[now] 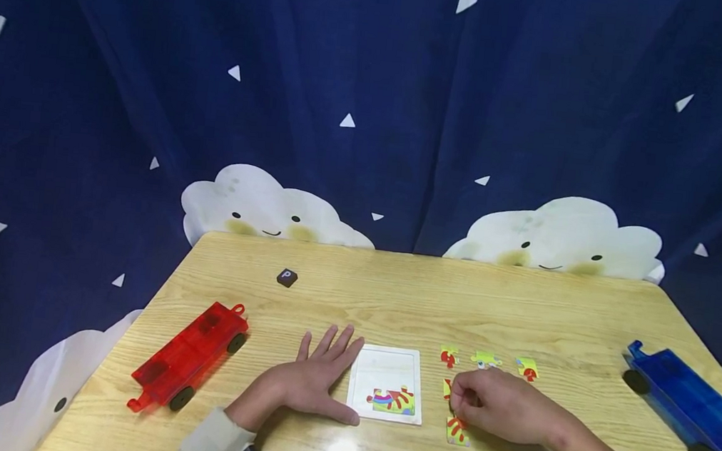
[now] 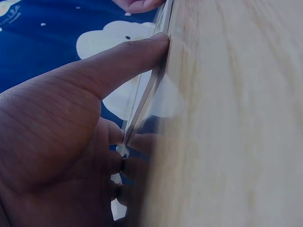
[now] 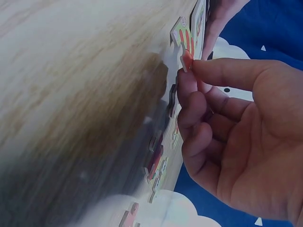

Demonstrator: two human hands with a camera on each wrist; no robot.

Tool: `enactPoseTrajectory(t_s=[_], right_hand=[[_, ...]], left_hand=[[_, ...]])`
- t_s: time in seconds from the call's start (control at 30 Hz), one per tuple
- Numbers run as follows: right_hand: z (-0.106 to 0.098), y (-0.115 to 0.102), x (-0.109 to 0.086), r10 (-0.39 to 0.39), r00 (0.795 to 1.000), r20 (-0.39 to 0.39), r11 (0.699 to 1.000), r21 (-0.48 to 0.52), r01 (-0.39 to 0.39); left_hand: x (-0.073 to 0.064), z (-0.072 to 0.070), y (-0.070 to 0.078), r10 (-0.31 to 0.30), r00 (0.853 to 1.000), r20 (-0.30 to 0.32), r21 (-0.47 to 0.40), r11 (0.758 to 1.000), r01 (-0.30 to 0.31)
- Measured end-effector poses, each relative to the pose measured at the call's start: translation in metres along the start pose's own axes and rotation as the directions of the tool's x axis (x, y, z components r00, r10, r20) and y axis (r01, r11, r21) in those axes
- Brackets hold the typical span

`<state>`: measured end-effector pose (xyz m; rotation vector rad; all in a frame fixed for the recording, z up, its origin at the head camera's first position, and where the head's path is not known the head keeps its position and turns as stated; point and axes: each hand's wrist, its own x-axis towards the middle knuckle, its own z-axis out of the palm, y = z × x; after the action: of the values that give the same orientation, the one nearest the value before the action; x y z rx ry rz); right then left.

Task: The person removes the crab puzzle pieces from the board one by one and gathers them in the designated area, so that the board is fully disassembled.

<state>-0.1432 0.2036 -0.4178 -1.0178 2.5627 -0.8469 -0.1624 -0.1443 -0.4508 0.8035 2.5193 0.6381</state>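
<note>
A white square puzzle tray (image 1: 385, 371) lies on the table, with joined yellow, red and multicoloured jigsaw pieces (image 1: 394, 401) along its lower right. My left hand (image 1: 311, 382) is spread flat at the tray's left side, thumb (image 2: 142, 49) and index finger touching its edge. To the right of the tray, my right hand (image 1: 500, 406) pinches a yellow jigsaw piece with red stripes (image 1: 457, 432) by its knob, between thumb and index finger. In the right wrist view that piece (image 3: 183, 40) stands tilted. Another red and yellow piece (image 1: 446, 388) is partly hidden beside the right hand.
Behind the right hand lie three loose jigsaw pieces: one red and yellow (image 1: 449, 356), one with an eye (image 1: 485, 359) and one with a red spot (image 1: 527, 369). A red toy wagon (image 1: 191, 354) stands left, a blue one (image 1: 693, 405) right. A black P tile (image 1: 287, 277) lies farther back.
</note>
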Motion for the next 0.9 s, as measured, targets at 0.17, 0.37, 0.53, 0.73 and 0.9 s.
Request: enactPoseTrajectory(t_s=[0.17, 0.37, 0.53, 0.73, 0.9], right_hand=[[0.000, 0.001, -0.001, 0.003, 1.000, -0.009, 1.000, -0.016, -0.003], [-0.001, 0.002, -0.001, 0.007, 1.000, -0.012, 1.000, 0.002, -0.007], [-0.003, 0.002, -0.001, 0.019, 1.000, -0.009, 1.000, 0.016, -0.019], [-0.003, 0.001, 0.003, -0.019, 1.000, -0.021, 0.999, 0.036, 0.020], [-0.001, -0.007, 0.017, -0.022, 0.999, -0.035, 1.000, 0.021, 0.023]], left_hand=[[0.000, 0.000, 0.001, -0.003, 1.000, 0.002, 0.001, 1.000, 0.003], [0.001, -0.001, 0.001, -0.003, 1.000, 0.002, 0.000, 1.000, 0.003], [0.001, 0.000, 0.001, -0.004, 1.000, 0.004, 0.001, 1.000, 0.004], [0.001, 0.001, 0.000, 0.001, 1.000, 0.001, 0.000, 1.000, -0.001], [0.001, 0.000, 0.000, 0.006, 1.000, -0.004, 0.000, 1.000, -0.006]])
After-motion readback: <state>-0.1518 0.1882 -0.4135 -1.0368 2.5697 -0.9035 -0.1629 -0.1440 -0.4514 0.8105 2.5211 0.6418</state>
